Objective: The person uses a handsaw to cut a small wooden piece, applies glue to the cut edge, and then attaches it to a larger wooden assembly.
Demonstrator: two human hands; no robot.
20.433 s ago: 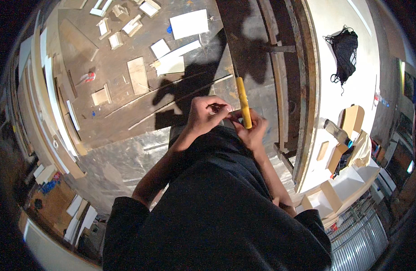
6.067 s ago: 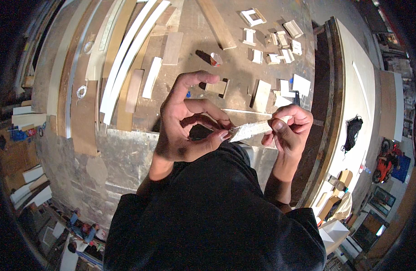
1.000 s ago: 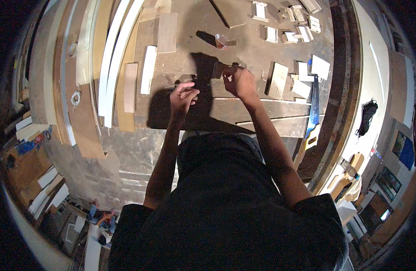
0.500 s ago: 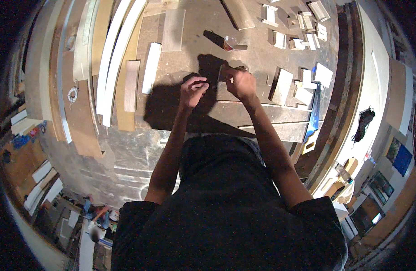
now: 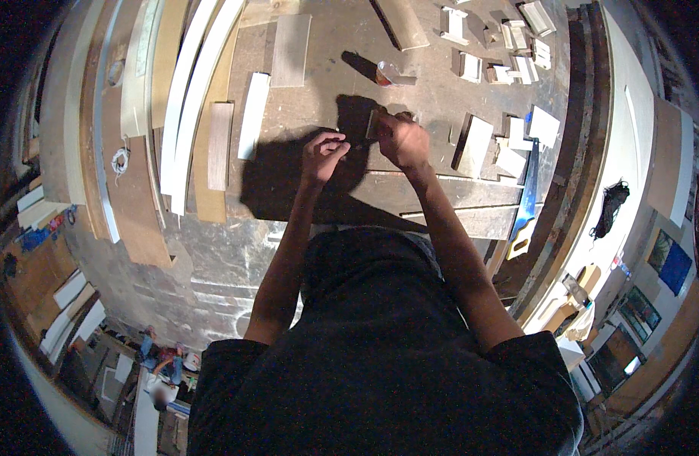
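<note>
Over the brown workbench (image 5: 319,99), my right hand (image 5: 405,144) is closed round a small thin piece of wood (image 5: 372,124), whose edge sticks out on the left of the fingers. My left hand (image 5: 323,158) hovers a little to the left, fingers curled toward the thumb; whatever it pinches, if anything, is too small to make out. Just beyond the right hand stands a small clear cup (image 5: 386,73) with something reddish in it, a short wood piece (image 5: 405,80) beside it. Dark shadows of my arms and body fall across the bench and hide detail around the fingers.
Several small wooden assemblies (image 5: 471,67) lie at the far right. Nearer are pale blocks (image 5: 475,144) and a handsaw (image 5: 528,194) with a blue blade at the bench's right edge. Long boards (image 5: 184,114) line the left side. Another person (image 5: 163,365) is at the lower left.
My right hand has turned slightly, and the small wood piece in it shows more of its face. My left hand has barely moved.
</note>
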